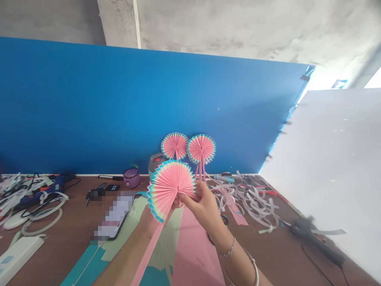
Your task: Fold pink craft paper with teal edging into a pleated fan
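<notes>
A pleated pink paper fan (168, 182) with a blue and cream zigzag edge is spread into a wide part-circle in front of me. My right hand (206, 204) grips its right side, the thumb pressed near the centre. From behind and below, my left hand (149, 219) supports the fan; most of its fingers are hidden by the pleats. A long pink strip (147, 254) runs down from the fan along my left forearm. Beyond it, two round pink fans, the left fan (175, 145) and the right fan (201, 148), stand upright against the blue panel.
Pink paper (193, 246), green paper (166, 242) and teal paper (85, 262) lie under my arms. A phone (119, 228) and a purple pot (131, 177) are to the left. Curled white strips (253, 202) and a black glue gun (315, 238) lie right. A power strip (19, 258) is at front left.
</notes>
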The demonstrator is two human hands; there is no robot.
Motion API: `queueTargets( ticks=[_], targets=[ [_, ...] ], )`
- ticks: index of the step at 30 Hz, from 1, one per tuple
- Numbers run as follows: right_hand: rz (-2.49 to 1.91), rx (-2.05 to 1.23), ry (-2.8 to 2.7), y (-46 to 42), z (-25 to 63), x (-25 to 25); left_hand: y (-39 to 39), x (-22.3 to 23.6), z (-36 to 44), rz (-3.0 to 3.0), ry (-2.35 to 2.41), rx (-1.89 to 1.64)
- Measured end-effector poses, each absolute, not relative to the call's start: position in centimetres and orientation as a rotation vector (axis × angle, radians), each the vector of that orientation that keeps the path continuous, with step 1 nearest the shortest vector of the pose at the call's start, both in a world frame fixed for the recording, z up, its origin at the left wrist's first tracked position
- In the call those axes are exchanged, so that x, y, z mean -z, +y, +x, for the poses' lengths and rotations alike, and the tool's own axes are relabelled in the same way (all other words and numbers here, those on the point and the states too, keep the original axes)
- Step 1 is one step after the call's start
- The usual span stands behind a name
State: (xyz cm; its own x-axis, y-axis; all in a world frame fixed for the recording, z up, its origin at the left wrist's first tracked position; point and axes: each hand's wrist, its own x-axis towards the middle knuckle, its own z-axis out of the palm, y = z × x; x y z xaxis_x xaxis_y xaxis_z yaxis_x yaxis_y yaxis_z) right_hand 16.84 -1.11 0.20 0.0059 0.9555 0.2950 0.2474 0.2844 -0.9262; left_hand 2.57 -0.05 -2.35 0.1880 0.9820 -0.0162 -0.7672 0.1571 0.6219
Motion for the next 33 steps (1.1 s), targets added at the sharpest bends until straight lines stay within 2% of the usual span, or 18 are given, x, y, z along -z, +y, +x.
queueTargets(
  ticks=[7, 15, 21, 33],
  targets=[
    [-1.530, -0.481, -1.536, -0.3, 18.1, -0.1, -0.5, 2.9, 1.4, 0.899, 0.274, -1.143],
    [-1.681, -0.233, -1.563, 0.6, 18.7, 0.7, -0.3, 3.0, 2.1, 0.945, 0.528, -1.264],
    [-1.709, -0.192, -1.555, 0.8, 18.7, 1.0, -0.8, 2.1, 4.0, 0.878, 0.644, -1.356],
    [-1.625, -0.331, -1.611, -0.6, 16.9, 1.0, -1.2, 2.7, 4.7, 0.789, 0.780, -1.508]
  ],
)
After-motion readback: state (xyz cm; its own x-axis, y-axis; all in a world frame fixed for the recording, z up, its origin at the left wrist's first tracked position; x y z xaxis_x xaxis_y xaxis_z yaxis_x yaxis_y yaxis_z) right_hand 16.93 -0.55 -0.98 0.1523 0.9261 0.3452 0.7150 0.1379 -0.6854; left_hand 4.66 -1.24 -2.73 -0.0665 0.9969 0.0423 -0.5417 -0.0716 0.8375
